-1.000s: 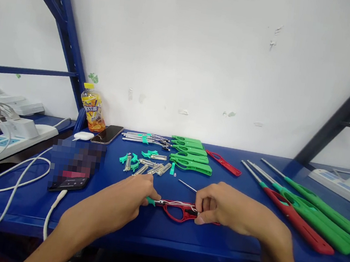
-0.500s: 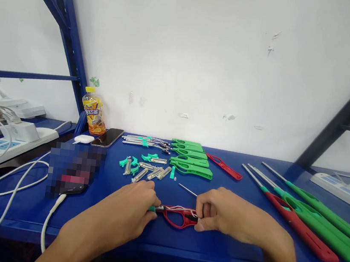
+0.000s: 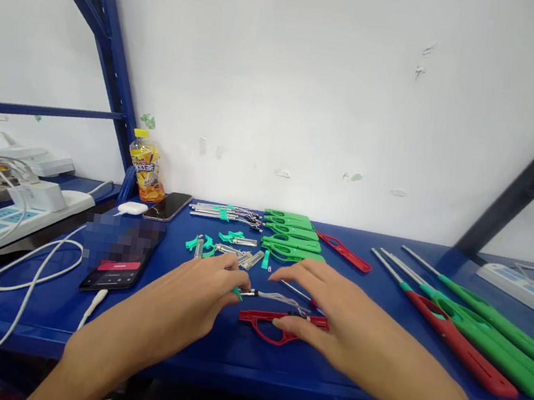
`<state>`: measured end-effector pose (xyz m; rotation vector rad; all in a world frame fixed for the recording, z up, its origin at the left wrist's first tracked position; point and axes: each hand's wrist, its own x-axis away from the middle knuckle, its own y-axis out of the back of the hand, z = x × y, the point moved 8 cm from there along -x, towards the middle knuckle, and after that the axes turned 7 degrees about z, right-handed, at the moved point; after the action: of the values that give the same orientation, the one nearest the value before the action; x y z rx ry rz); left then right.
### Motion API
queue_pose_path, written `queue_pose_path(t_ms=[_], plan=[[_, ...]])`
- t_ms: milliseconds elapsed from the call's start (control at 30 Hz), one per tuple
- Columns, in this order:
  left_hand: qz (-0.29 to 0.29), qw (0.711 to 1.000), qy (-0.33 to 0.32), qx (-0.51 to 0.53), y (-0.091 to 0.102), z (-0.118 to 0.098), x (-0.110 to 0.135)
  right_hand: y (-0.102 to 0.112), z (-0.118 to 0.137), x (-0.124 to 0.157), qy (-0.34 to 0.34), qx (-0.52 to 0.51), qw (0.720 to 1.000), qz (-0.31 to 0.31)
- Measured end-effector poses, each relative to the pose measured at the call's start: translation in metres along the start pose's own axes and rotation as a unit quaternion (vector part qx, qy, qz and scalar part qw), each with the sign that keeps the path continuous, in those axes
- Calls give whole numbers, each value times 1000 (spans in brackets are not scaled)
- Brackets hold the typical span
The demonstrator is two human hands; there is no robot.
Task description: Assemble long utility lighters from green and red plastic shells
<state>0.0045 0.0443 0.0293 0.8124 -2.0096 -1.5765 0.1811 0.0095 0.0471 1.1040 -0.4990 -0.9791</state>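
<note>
My left hand (image 3: 206,287) pinches a metal lighter tube by its teal collar (image 3: 237,293); most of the tube is hidden by the hand. Thin white wires (image 3: 278,298) trail from it to the right, just above a red lighter handle half (image 3: 264,318) lying on the table. Over that handle's right end is my right hand (image 3: 326,306), thumb and fingers apart; whether the thumb touches the shell I cannot tell. A thin metal rod (image 3: 295,289) lies behind, partly covered by the right fingers. Clear fuel tanks (image 3: 253,260) and teal triggers (image 3: 209,245) lie beyond my left hand.
Green handle halves (image 3: 291,242) and a red one (image 3: 343,252) lie at the back, beside metal tubes (image 3: 221,212). Assembled long lighters (image 3: 468,318) lie right. On the left are phones (image 3: 168,206), a drink bottle (image 3: 147,168), cables and a power strip (image 3: 0,211).
My left hand has raised the tube and its wires out of the red handle half. My right hand has gone from a pinch on the handle to spread fingers.
</note>
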Motion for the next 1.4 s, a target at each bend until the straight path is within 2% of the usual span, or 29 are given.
queue_pose_path(t_ms=[100, 333, 600, 867, 1000, 1400], plan=[[-31, 999, -31, -2, 6, -1, 1, -2, 16, -10, 39, 24, 999, -18], [-77, 995, -58, -4, 21, -11, 6, 4, 25, -20, 85, 60, 992, -70], [-59, 996, -60, -12, 20, -16, 5, 9, 28, -18, 91, 52, 991, -81], [-77, 996, -50, -20, 21, -20, 3, 9, 26, -17, 86, 63, 991, -76], [-62, 997, -40, -13, 20, -25, 1, 9, 22, -17, 84, 58, 992, -77], [-46, 998, -53, -3, 15, -29, 0, 7, 12, -12, 62, 25, 998, -23]])
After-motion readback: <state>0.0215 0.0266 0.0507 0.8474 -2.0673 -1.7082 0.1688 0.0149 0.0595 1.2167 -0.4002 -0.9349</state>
